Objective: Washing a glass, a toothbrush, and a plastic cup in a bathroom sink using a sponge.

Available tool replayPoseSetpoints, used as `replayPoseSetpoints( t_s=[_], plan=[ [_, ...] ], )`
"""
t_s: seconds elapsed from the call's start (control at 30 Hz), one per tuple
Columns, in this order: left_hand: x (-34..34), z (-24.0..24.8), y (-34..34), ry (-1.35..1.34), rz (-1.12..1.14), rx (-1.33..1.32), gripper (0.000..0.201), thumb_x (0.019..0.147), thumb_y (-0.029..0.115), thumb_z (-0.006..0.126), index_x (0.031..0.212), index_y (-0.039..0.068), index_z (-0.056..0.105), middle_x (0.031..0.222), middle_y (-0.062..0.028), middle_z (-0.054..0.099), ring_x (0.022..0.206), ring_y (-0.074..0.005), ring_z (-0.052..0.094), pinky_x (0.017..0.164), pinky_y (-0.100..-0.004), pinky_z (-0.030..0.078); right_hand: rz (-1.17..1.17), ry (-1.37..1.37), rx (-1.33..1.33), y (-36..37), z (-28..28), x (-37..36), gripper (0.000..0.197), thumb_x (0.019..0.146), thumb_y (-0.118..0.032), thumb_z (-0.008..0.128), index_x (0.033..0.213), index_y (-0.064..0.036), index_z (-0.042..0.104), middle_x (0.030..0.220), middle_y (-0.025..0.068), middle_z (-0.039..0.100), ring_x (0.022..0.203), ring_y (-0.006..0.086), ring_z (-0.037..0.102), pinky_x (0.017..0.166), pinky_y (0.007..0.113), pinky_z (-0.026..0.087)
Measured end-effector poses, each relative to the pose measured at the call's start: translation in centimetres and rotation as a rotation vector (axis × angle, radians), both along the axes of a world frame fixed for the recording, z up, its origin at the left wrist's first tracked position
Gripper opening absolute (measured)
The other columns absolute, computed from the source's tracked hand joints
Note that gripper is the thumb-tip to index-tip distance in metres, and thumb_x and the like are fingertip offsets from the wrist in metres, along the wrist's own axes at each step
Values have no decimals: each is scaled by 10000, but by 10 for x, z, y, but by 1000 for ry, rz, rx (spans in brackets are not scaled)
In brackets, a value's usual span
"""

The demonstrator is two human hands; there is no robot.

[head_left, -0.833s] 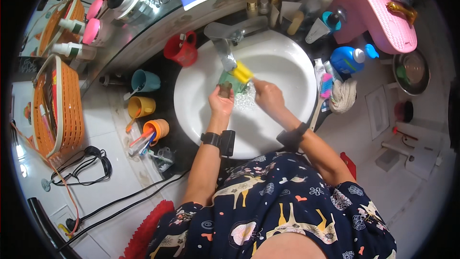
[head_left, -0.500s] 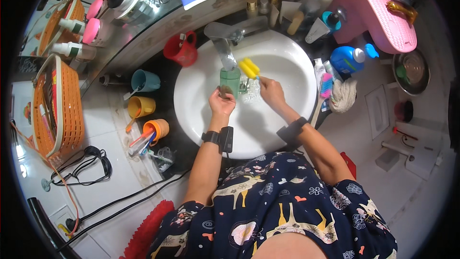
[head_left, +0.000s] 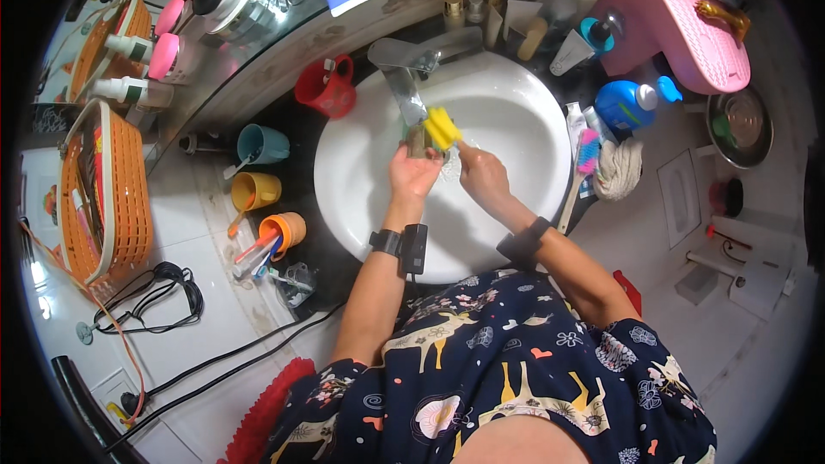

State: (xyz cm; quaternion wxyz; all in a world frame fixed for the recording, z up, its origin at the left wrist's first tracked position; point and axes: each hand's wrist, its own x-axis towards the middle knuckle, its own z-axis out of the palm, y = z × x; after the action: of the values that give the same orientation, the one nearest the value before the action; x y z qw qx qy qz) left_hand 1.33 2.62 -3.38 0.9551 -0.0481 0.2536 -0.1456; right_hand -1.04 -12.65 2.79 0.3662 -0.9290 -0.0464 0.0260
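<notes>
My left hand (head_left: 415, 174) is closed round a translucent green cup-like container (head_left: 417, 141), held over the white basin (head_left: 524, 120) just below the faucet (head_left: 400, 90). My right hand (head_left: 484, 177) grips a sponge brush by its handle. The brush's yellow sponge head (head_left: 442, 128) is beside the upper part of the container and overlaps it in view; whether it touches the rim I cannot tell. Part of the container is hidden by my fingers and the sponge. Some water shows in the basin beneath my hands.
Left of the basin stand a red mug (head_left: 326, 88), a teal cup (head_left: 263, 144), a yellow cup (head_left: 256, 192) and an orange cup (head_left: 284, 232) with toothbrushes. To the right are a blue bottle (head_left: 625, 106), a pink-and-blue brush (head_left: 588, 150) and a pink box (head_left: 679, 26).
My left hand has shifted slightly right and up, and the green container looks turned. The sponge head has moved slightly left and down, closer to the container.
</notes>
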Motion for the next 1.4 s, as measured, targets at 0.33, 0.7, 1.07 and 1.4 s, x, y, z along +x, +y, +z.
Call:
replayPoseSetpoints(
  t_s=[0.33, 0.7, 1.07, 1.4],
  plan=[
    [-2, 13, 8, -287, -745, 1480, 278, 822, 204, 575, 1056, 55, 571, 1085, -93, 604, 1015, -251, 553, 818, -378, 430, -54, 101, 141, -50, -17, -30, 206, 823, -137, 503, 944, -20, 623, 683, 213, 580, 630, 372, 569, 592, 437, 438],
    [-15, 39, -17, -1159, -974, 2619, 130, 740, 137, 558, 740, 25, 622, 758, -159, 600, 801, -294, 571, 699, -386, 419, -101, 410, -31, -1, -10, 32, 579, 712, -500, 560, 903, 45, 597, 787, 219, 629, 745, 356, 618, 666, 422, 485],
    [-31, 58, 6, -1264, -311, 2510, 331, 700, 137, 661, 1005, 53, 564, 1146, -121, 507, 1110, -247, 440, 842, -366, 382, -121, 821, 349, 0, -39, 47, 418, 751, -344, 551, 759, 74, 566, 708, 172, 595, 558, 205, 544, 491, 324, 426],
    [-10, 1, 22, -115, -317, 915, 457, 840, 498, 508, 1143, 158, 485, 1105, -31, 526, 1066, -178, 461, 827, -326, 383, -168, 939, 755, 5, -12, 36, 354, 842, -292, 501, 838, 60, 532, 695, 94, 536, 450, 105, 370, 401, 260, 326]
  ],
)
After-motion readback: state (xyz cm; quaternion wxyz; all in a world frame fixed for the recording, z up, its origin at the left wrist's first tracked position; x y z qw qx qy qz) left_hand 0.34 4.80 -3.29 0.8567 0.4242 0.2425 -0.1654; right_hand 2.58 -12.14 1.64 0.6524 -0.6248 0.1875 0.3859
